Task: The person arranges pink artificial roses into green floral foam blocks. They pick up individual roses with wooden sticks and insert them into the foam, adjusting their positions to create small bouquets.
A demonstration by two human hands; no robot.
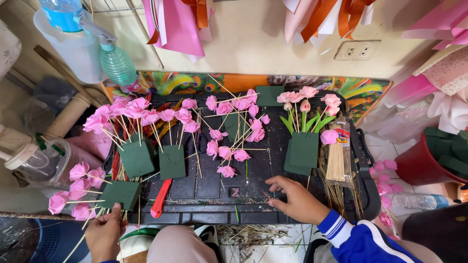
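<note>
Left hand (104,234) at near left edge of the black tray (365,195), fingers curled up against the near edge of a green foam block (120,193) – touching it, with thin skewers (80,229) passing beside the fingers; cannot tell whether a skewer is actually pinched. Block stuck with pink foam roses (78,187) on sticks, fanned out to the left. Right hand (297,198) flat-ish on tray near centre-right, fingers spread and bent, tips down on the dark surface – holding nothing visible. Blue sleeve (358,241) with white stripes behind it. Just far of right hand: upright foam block (302,152) with pink buds and green leaves. Right of that, a bundle of bamboo skewers (336,158) in clear wrap. Two more blocks (153,158) far-left of centre carrying roses on sticks. Loose roses on skewers (233,134) scattered mid-tray. Red-handled cutter (161,197) lying near the left blocks. Green spray bottle (114,58) far left against the wall.
</note>
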